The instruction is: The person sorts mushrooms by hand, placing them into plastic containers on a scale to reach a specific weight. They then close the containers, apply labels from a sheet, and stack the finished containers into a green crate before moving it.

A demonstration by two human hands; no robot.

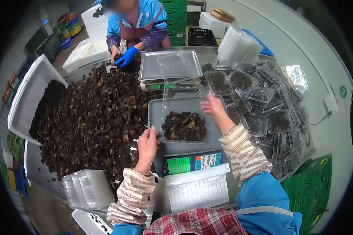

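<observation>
Hands: held apart, one on either side of an open clear container.

Left hand: rests just beside the near left edge of the container, with fingers bent and turned toward the rim. Contact with the rim: cannot be told from this view.

Right hand: reaches in from the right, farther forward than the left, with thumb and fingers loosely parted. Lies just beside the right edge of the raised clear lid; touch on the lid cannot be told.

Container: lies between the hands, closer to the left, on the grey platform of a scale. Holds dark, ruffled pieces. Opens upward, with lid on the far side.

Scale front: carries a lit green display and a keypad. Directly below: a white gridded sheet.

Left of the scale: a broad heap of similar pieces, with a stack of clear trays at its near edge.

Right of the scale: a pile of closed, filled containers.

Beyond: a second scale, and at the far end of the heap, a co-worker's blue-gloved hand.
</observation>
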